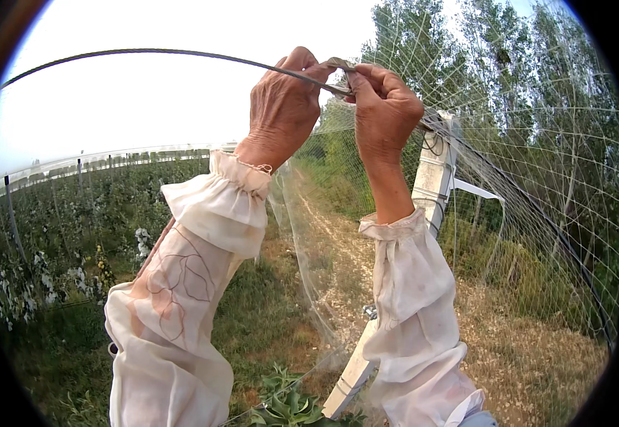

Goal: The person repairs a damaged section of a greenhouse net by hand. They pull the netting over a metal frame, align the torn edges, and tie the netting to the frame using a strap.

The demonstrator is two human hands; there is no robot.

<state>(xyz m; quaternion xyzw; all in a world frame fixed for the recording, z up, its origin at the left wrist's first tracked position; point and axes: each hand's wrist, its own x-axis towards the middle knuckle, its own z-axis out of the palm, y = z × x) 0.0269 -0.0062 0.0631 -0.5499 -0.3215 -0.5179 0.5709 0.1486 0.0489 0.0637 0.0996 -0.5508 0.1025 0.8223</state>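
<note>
Both my arms, in loose white sleeves, reach up to a twisted steel cable [153, 51] that comes in from the left. My left hand [284, 103] is closed against the cable, with its fingertips partly hidden behind it. A short grey-brown strip of twisted material [339, 64] loops over the cable between my hands. My right hand [386, 107] pinches the strip's other end between thumb and fingers. Whether the strip is cloth or bunched netting, I cannot tell. Fine clear netting [291, 235] hangs below the hands.
A pale concrete post [430, 174] leans at the right, wrapped with wire. White net [558, 142] spreads from it, with a dark cable [573, 249] slanting down. Below stands a slanted concrete piece [352, 373]. Rows of orchard plants [60, 220] lie left, a dirt track [331, 228] ahead.
</note>
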